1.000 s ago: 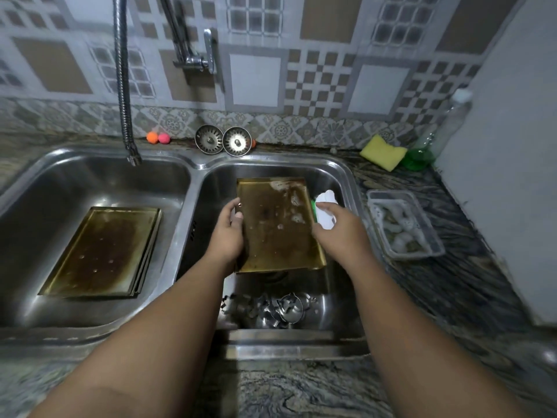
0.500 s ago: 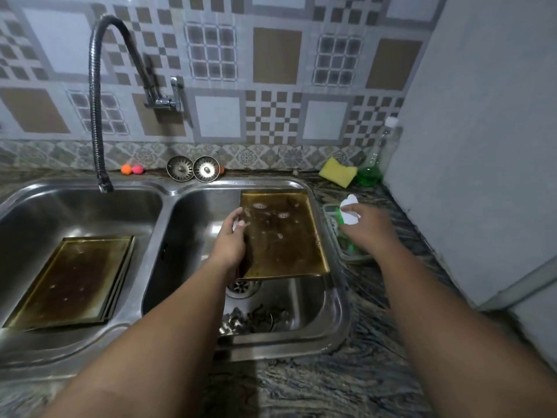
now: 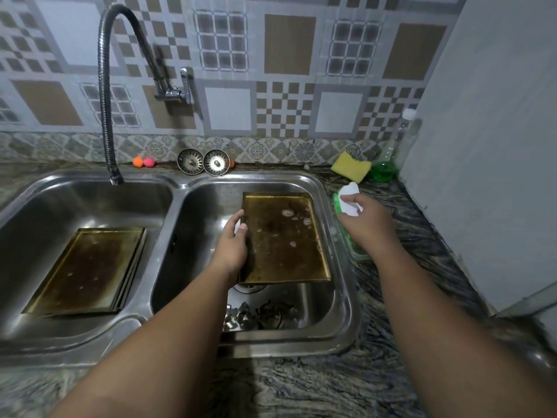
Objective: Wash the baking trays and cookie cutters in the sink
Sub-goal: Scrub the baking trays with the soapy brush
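Honestly, head view only: left hand [image 3: 230, 247] pinches the greasy baking tray [image 3: 284, 238] by one edge, propped tilted in the right basin of the sink [image 3: 346, 267] above the cookie cutters [image 3: 256, 316]. Right hand [image 3: 366, 221], closed around a white-handled scrubber [image 3: 349, 200], is over the counter [image 3: 407, 236] right of the sink. One-edge grip on soapy metal could slip, and the tray would land on the cutters.

Your left hand [image 3: 232, 242] grips the left edge of a stained baking tray [image 3: 283, 239] held over the right basin [image 3: 343, 297], above the cookie cutters [image 3: 256, 316]. Your right hand [image 3: 366, 224] holds a white-handled scrubber [image 3: 349, 199] over the counter.
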